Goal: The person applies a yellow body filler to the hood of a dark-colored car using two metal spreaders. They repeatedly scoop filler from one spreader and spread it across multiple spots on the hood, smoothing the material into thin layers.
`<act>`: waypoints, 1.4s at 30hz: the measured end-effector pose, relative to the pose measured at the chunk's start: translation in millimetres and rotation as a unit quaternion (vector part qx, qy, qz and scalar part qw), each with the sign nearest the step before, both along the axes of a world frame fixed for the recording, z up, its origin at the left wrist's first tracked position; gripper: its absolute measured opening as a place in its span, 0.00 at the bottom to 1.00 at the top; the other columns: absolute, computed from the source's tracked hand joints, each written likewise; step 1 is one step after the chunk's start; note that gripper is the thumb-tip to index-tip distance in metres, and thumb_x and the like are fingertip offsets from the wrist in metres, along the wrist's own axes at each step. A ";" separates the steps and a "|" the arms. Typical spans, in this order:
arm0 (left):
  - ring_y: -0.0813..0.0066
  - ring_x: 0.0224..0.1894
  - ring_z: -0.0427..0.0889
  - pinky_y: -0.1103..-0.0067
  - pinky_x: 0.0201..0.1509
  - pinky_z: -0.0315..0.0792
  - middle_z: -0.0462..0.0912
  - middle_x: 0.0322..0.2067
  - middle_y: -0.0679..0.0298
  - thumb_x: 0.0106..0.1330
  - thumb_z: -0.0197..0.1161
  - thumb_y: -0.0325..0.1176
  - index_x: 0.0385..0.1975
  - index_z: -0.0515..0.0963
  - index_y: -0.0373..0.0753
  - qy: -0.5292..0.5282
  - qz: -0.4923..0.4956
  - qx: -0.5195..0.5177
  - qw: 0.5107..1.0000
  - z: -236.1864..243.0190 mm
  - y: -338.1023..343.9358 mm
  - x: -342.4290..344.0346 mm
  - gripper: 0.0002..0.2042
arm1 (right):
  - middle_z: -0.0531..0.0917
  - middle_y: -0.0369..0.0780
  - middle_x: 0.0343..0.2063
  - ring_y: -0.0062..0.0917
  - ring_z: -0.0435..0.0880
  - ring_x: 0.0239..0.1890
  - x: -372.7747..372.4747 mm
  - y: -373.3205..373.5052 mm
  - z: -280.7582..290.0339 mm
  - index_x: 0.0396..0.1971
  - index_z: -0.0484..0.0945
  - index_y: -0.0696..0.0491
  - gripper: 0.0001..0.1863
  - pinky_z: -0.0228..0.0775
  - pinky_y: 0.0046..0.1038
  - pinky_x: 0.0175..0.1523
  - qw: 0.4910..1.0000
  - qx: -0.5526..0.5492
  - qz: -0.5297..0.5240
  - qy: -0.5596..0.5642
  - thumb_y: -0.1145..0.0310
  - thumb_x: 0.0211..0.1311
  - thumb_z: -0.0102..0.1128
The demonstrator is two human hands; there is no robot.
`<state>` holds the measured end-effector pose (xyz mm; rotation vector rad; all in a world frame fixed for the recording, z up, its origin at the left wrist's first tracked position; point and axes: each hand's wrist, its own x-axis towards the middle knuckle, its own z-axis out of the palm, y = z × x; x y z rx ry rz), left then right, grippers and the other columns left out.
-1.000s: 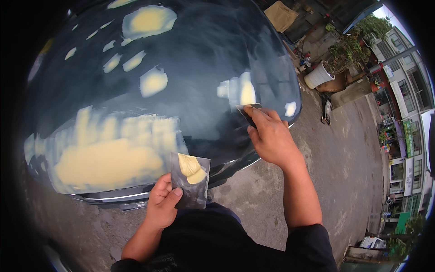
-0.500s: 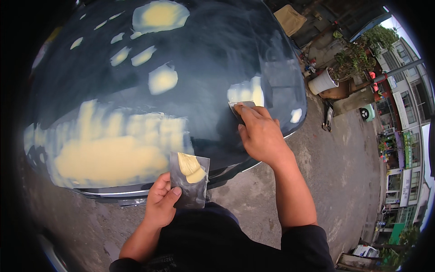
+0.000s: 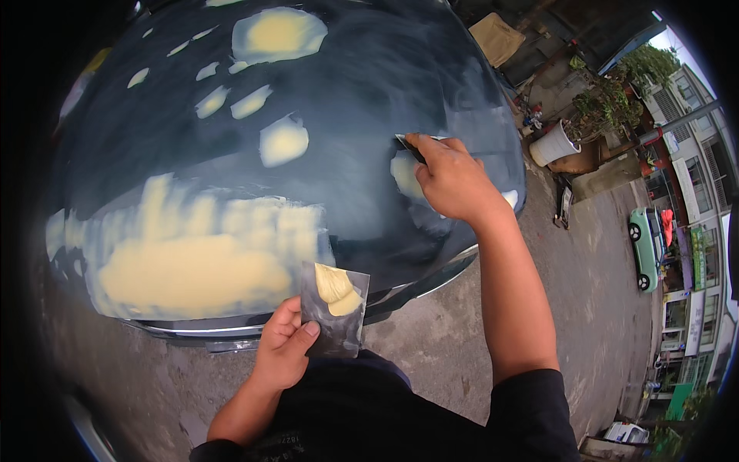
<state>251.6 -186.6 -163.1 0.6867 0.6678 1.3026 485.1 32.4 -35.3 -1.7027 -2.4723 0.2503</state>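
Note:
My left hand (image 3: 286, 344) grips a flat grey plate (image 3: 331, 335) by its left edge, thumb on top. A thick lump of yellow body filler (image 3: 336, 290) lies on the plate's upper part. My right hand (image 3: 456, 181) is closed on a thin putty spreader (image 3: 412, 146), mostly hidden under the fingers. The spreader is at the dark car panel (image 3: 354, 154), at the top of a small filler patch (image 3: 406, 175) on its right side. The hand covers part of that patch. A wide filler patch (image 3: 192, 273) spreads across the panel's near left.
Several smaller filler spots, one a larger patch (image 3: 279, 35), dot the panel's far left. A shiny trim strip (image 3: 204, 332) runs along its near edge. To the right are a white plant pot (image 3: 553, 144), concrete ground (image 3: 585, 308) and a green car (image 3: 645, 248).
My right hand has moved away from me, up the panel with the spreader, uncovering the patch's lower part. The green car has come further into view at the right.

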 end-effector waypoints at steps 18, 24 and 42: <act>0.72 0.61 0.78 0.75 0.67 0.67 0.81 0.58 0.55 0.76 0.53 0.22 0.67 0.64 0.28 -0.018 0.001 -0.008 1.000 -0.7 4.1 1.7 0.21 | 0.81 0.42 0.59 0.39 0.75 0.65 36.0 -29.9 -6.2 0.62 0.73 0.51 0.24 0.68 0.53 0.56 0.997 0.072 0.002 0.019 0.72 0.65 0.53; 0.72 0.61 0.78 0.75 0.67 0.67 0.81 0.58 0.55 0.75 0.53 0.21 0.66 0.65 0.28 -0.008 0.007 -0.004 1.000 -0.4 1.4 3.6 0.20 | 0.81 0.47 0.57 0.43 0.75 0.64 31.2 27.2 -12.0 0.64 0.73 0.50 0.25 0.68 0.47 0.63 1.000 0.011 -0.009 0.017 0.69 0.66 0.53; 0.72 0.61 0.77 0.74 0.68 0.67 0.80 0.59 0.55 0.76 0.52 0.21 0.67 0.64 0.30 -0.001 0.038 -0.002 0.999 13.1 19.5 14.6 0.21 | 0.79 0.42 0.64 0.40 0.73 0.67 41.6 -134.7 -19.9 0.65 0.73 0.55 0.29 0.64 0.42 0.64 0.994 0.081 0.032 0.062 0.74 0.60 0.62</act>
